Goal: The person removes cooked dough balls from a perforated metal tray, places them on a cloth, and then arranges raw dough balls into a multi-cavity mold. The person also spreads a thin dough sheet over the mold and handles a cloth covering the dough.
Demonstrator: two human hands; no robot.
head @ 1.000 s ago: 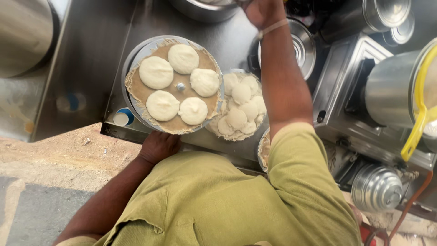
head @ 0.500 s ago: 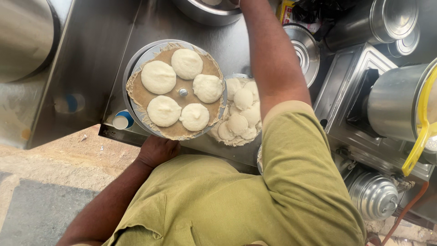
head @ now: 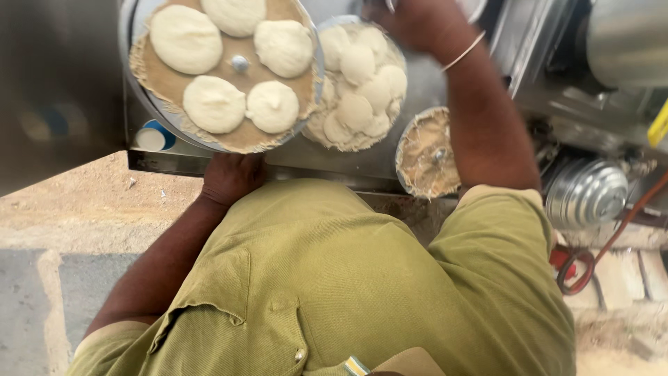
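My left hand (head: 232,178) grips the near rim of a round metal tray (head: 136,97) from below. The tray is lined with brown cloth and carries several white steamed cakes (head: 213,104) around a centre knob. To its right lies a heap of the same white cakes (head: 358,90) on a second cloth-lined plate. My right hand (head: 416,26), a thin bangle on its wrist, reaches over the steel counter (head: 362,160) beyond that heap. Its fingers run off the top edge, so what they hold is hidden.
A small cloth-lined plate (head: 426,154) with no cakes sits at the counter's near edge under my right forearm. A ribbed steel lid (head: 586,192) and a red hose (head: 612,240) lie at the right. A large steel vessel (head: 623,42) stands at top right. Sandy ground (head: 62,223) lies lower left.
My right arm has drawn back from the far vessels to just beyond the heap of cakes. The view has moved closer, and the small cloth-lined plate now shows. My left hand still holds the tray.
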